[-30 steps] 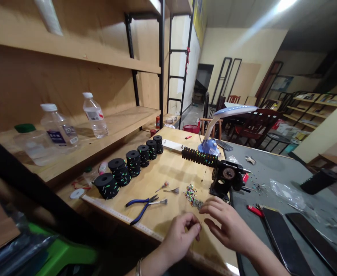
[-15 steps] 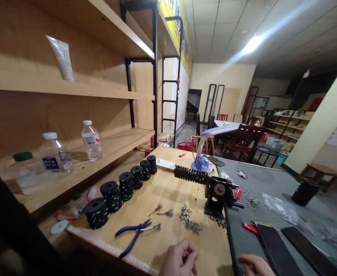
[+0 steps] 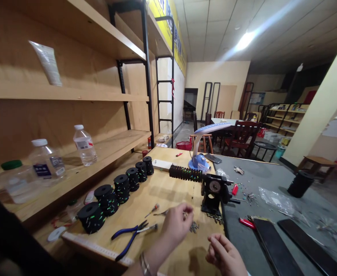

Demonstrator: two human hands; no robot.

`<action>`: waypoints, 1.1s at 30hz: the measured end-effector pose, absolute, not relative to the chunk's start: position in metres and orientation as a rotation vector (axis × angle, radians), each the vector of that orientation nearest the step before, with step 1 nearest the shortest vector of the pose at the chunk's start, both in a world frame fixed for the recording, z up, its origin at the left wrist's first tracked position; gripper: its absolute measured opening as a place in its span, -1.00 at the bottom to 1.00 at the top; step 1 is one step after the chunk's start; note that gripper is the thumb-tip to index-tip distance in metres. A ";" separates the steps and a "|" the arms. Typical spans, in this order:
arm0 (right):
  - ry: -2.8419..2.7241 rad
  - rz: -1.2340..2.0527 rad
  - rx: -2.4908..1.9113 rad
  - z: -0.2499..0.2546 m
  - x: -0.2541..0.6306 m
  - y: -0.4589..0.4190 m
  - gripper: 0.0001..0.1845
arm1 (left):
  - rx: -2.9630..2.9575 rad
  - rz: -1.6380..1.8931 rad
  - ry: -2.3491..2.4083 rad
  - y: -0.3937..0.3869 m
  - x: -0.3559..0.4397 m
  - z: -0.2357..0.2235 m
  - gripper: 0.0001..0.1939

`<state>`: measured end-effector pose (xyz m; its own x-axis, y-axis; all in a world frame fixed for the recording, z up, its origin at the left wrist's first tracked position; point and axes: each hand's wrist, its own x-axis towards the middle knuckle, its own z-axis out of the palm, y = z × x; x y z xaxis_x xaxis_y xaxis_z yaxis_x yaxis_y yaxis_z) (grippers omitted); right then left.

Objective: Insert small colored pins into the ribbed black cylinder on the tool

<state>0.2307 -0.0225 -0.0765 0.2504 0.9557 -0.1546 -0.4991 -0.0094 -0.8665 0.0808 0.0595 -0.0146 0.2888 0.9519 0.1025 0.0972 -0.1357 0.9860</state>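
L hand (image 3: 176, 224), metal bangle (image 3: 144, 264) at wrist, is over the wooden tabletop (image 3: 168, 195), lower ctr of frame. Fingers bent in toward thumb, not spread; can't tell if they pinch anything. The small pile of grey metal bits (image 3: 194, 227) lies just beside its fingertips, lower ctr; multicoloured beads (image 3: 185, 216) show only in part, mostly hidden by that hand.

R hand (image 3: 225, 253) is at bottom, R of ctr, apart from L hand. Fingers curled, forefinger tip close to thumb; contents, if any, too small to tell.

Blue-handled pliers (image 3: 134, 234) lie open, lower L of ctr, w/ a thin tool w/ grey bristly tip (image 3: 154, 227) alongside. An orange-tipped thin tool (image 3: 154, 209) lies above.

Black spools w/ green-flecked winding (image 3: 121, 188) stand upright in a diagonal row, L of ctr. Black metal crank device (image 3: 213, 191), R of ctr, bears a ribbed black roll w/ green flecks (image 3: 185, 173), approx. horiz. Blue-and-white desk lamp (image 3: 197, 161) stands behind. Clear plastic bottles (image 3: 84, 147) on shelf, L of frame.
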 end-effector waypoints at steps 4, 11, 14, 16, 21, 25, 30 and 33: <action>-0.515 1.279 -1.056 -0.086 0.234 -0.032 -0.46 | 1.321 1.087 0.941 0.101 0.113 -0.009 -0.57; -0.677 1.046 -1.145 -0.100 0.237 -0.034 -0.46 | 1.218 1.017 0.820 0.076 0.125 -0.017 -0.52; -0.899 0.710 -1.310 -0.107 0.239 -0.038 -0.46 | 1.199 0.975 0.803 0.047 0.106 -0.017 -0.47; -1.068 0.453 -1.377 -0.105 0.241 -0.039 -0.47 | 1.164 0.927 0.753 0.030 0.095 -0.016 -0.46; -1.304 0.355 -1.347 -0.071 0.238 -0.034 -0.63 | 1.089 0.917 0.686 0.011 0.083 -0.013 -0.43; -1.509 0.101 -1.246 -0.038 0.228 -0.028 -0.76 | 1.149 0.867 0.649 0.004 0.075 -0.014 -0.42; -1.972 -0.203 -0.836 -0.012 0.216 -0.030 -0.63 | 1.314 0.765 0.717 -0.011 0.055 -0.019 -0.40; -2.126 -0.177 -0.747 -0.005 0.209 -0.034 -0.60 | 1.392 0.742 0.751 -0.019 0.041 -0.020 -0.39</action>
<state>0.2086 -0.0339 -0.0052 -0.4578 0.4482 0.7678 0.5690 0.8113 -0.1343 0.0409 -0.0192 -0.0204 0.5708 0.8207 -0.0257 -0.0154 0.0420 0.9990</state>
